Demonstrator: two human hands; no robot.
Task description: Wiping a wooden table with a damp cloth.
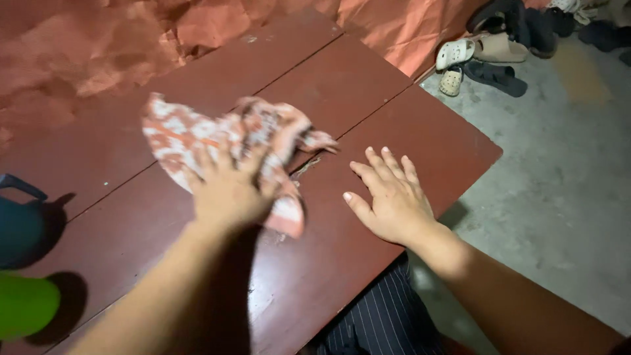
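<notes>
My left hand (pixel 227 187) presses down on a crumpled orange-and-white patterned cloth (pixel 190 131) that lies on a dark red-brown wooden tabletop (pixel 368 92). The cloth spreads out to the left and right of the hand and looks blurred. My right hand (pixel 391 194) lies flat on the table just right of the cloth, palm down, fingers together and pointing away from me, holding nothing.
A dark teal jug (pixel 20 220) and a bright green object (pixel 26 304) stand at the table's left edge. Orange-red sheeting (pixel 85 46) hangs behind the table. Several sandals and shoes (pixel 490 56) lie on the concrete floor (pixel 559 184) at the upper right. Striped dark trousers (pixel 378 322) show below the table edge.
</notes>
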